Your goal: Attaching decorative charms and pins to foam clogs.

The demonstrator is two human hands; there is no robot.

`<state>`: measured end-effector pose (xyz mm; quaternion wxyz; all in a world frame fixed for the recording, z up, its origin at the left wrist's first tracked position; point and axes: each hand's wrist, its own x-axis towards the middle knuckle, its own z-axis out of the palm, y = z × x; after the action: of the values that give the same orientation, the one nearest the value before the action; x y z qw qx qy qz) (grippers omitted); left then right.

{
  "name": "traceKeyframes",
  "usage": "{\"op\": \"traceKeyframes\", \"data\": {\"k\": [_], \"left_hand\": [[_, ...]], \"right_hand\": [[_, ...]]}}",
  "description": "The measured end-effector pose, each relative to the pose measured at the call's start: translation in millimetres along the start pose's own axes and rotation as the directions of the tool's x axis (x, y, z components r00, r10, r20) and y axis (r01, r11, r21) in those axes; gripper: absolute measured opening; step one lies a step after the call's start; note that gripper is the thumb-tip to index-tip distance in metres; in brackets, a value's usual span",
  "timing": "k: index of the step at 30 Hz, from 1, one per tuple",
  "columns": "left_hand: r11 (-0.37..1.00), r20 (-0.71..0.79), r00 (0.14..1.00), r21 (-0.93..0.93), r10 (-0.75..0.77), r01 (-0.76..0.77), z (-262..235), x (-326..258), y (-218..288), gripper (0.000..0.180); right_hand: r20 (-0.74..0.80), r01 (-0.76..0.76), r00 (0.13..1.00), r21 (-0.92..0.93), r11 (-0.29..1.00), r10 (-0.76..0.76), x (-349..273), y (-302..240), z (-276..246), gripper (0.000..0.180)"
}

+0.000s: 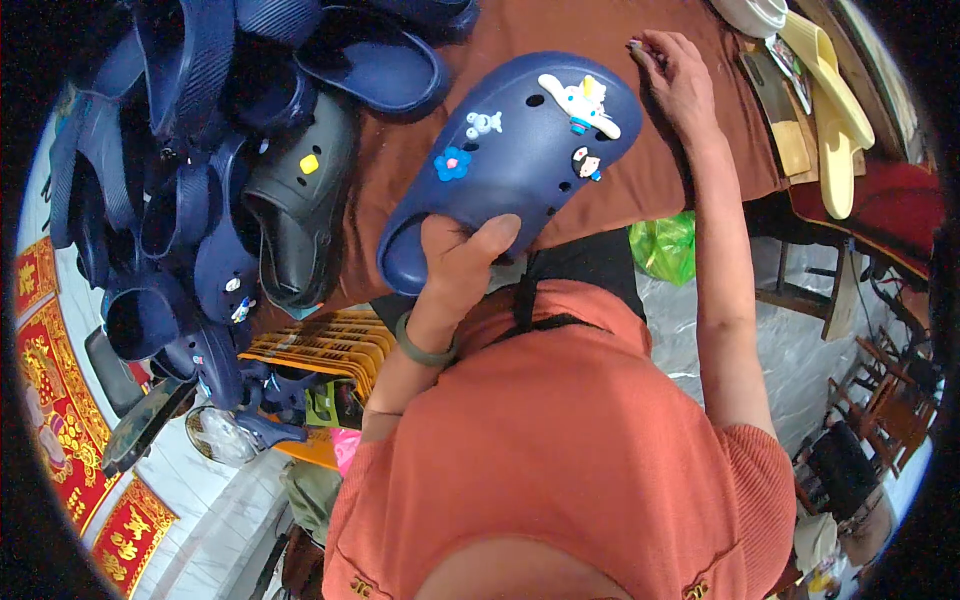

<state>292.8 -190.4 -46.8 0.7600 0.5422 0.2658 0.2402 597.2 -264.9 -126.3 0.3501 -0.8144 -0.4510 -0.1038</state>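
Observation:
My left hand grips a navy foam clog by its heel opening, the fingers inside and the thumb against the side. The clog hangs over the brown cloth with its toe pointing up and to the right. Fixed on its upper are a white charm with long ears, a pale blue bear charm, a blue flower charm and a small black-and-white charm. Right of the toe, my right hand is over the cloth, its fingers curled together; a tiny dark spot shows at the fingertips, too small to name.
A pile of navy clogs fills the left, beside a black clog with a yellow charm. The brown cloth covers the table. Yellow slippers and a white bowl lie right. Below are an orange crate and green bag.

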Motion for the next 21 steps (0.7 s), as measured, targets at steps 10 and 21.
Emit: {"op": "traceKeyframes", "data": {"k": [10,21], "left_hand": [[0.999,-0.027,0.998,-0.018,0.05,-0.051,3.1,1.2,-0.6,0.032],[0.997,-0.009,0.997,-0.008,0.075,-0.075,3.8,5.4,0.2,0.033]], "right_hand": [[-0.029,-0.019,0.999,0.013,1.0,0.019,-1.0,-5.2,0.2,0.022],[-0.044,0.023,0.999,-0.01,1.0,-0.023,-0.1,3.4,3.9,0.022]]}}
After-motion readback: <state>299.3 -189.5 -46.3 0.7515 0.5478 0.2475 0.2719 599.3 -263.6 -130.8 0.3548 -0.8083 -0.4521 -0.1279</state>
